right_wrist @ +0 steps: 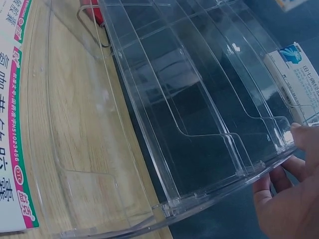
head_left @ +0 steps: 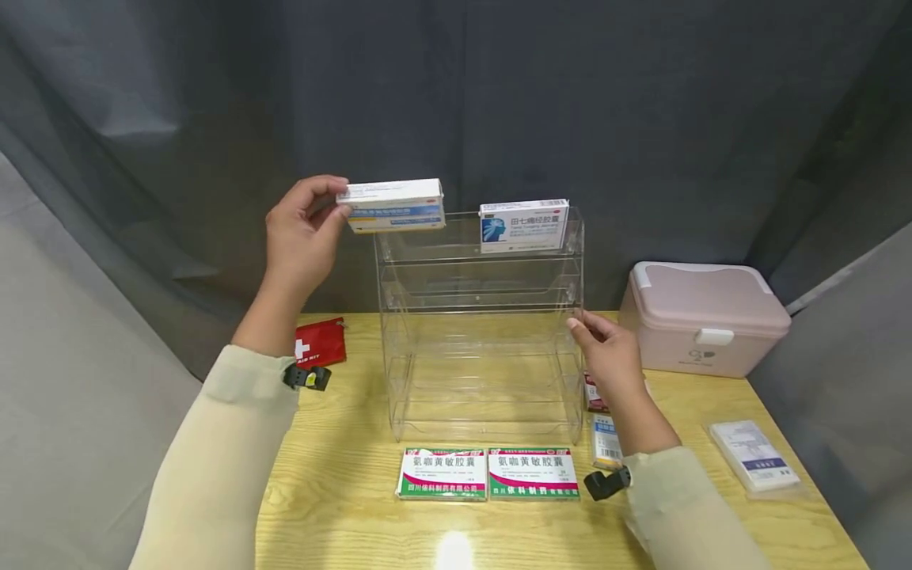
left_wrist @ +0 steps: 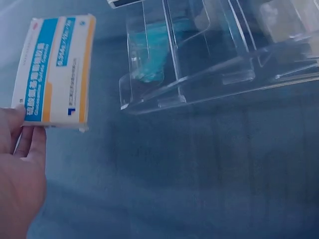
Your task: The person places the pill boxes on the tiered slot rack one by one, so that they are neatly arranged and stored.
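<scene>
So far, one white box [head_left: 525, 228] stands in the rack's [head_left: 477, 300] top tier; left fingers [head_left: 322, 187] pinch a second box [head_left: 395, 207] nearby, right fingers [head_left: 583, 336] apparently grip the rack, green-edged boxes [head_left: 443, 473] wait on the desk [head_left: 342, 499].

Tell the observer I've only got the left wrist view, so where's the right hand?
Observer: The right hand grips the right side of the clear rack.
Operator: Anything to the right of that hand?
Observer: Yes, a pink case stands on the table.
Operator: And on the rack's left?
Observer: A red pouch with a white cross.
</scene>
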Demonstrator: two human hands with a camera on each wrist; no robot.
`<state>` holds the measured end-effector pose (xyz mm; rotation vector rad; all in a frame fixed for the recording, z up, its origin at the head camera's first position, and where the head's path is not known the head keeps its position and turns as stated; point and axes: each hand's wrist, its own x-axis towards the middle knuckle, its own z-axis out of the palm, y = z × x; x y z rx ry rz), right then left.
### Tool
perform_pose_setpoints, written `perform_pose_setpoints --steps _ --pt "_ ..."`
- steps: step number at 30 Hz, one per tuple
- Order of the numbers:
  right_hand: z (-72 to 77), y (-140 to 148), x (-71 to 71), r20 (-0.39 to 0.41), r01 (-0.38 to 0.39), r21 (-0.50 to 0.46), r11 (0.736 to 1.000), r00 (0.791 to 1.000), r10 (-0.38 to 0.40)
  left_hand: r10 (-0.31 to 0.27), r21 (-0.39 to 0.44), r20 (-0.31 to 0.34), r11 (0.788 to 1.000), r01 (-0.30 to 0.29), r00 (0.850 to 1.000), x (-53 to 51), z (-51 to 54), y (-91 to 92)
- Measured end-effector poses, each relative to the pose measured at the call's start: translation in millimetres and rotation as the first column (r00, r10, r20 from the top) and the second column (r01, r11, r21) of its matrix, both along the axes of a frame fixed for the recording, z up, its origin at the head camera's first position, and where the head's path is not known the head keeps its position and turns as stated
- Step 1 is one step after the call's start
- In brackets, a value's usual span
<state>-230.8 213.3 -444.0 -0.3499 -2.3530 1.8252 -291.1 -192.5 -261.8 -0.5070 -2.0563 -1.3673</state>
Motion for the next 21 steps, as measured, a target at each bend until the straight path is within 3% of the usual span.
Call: perform_pose_setpoints --steps 4,12,15,21 --pt "-0.1 0 0.7 -0.009 0.005 0.006 1.000 1.000 -0.004 0.012 -0.067 -0.046 0.998 -0.015 0.999 -9.7 6.8 16.4" --pt "-0.8 0 2.0 -0.003 0.000 0.023 1.000 1.000 0.000 -0.021 -0.121 -0.102 0.993 0.008 0.995 -28.2 3.7 38.5" --pt "-1.0 -1 1.6 -0.009 0.007 0.020 1.000 1.000 -0.006 -0.020 -0.126 -0.076 0.992 0.010 0.997 -34.1 1.4 42.4" --pt "-1.3 0 1.5 -0.020 0.010 0.001 1.000 1.000 -0.010 0.043 -0.119 0.040 0.992 -0.038 0.998 -40.5 -5.4 46.8"
